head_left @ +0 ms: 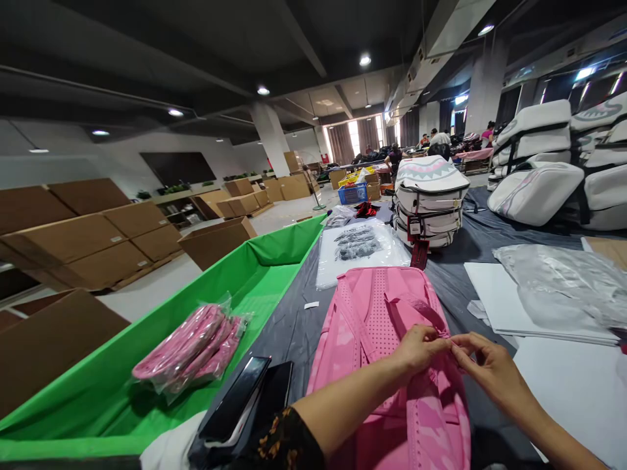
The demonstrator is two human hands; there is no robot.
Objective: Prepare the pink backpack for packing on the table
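Note:
A pink camouflage backpack [377, 418] lies on the dark-covered table, its perforated back panel and shoulder straps facing up. Over its right side, my left hand [422, 349] is closed in a pinch on a pink strap of the bag. Close against it, my right hand [482, 359] also pinches, its thumb and forefinger meeting at the same strap. The exact spot between the fingertips is too small to make out.
To the left runs a green fabric bin [264, 287] holding pink bags in clear plastic [191, 346]. Two phones [238, 398] lie near me. White backpacks [428, 202] are stacked ahead; white sheets [573, 385] and clear plastic bags [573, 281] lie right. Cardboard boxes [93, 241] stand beyond.

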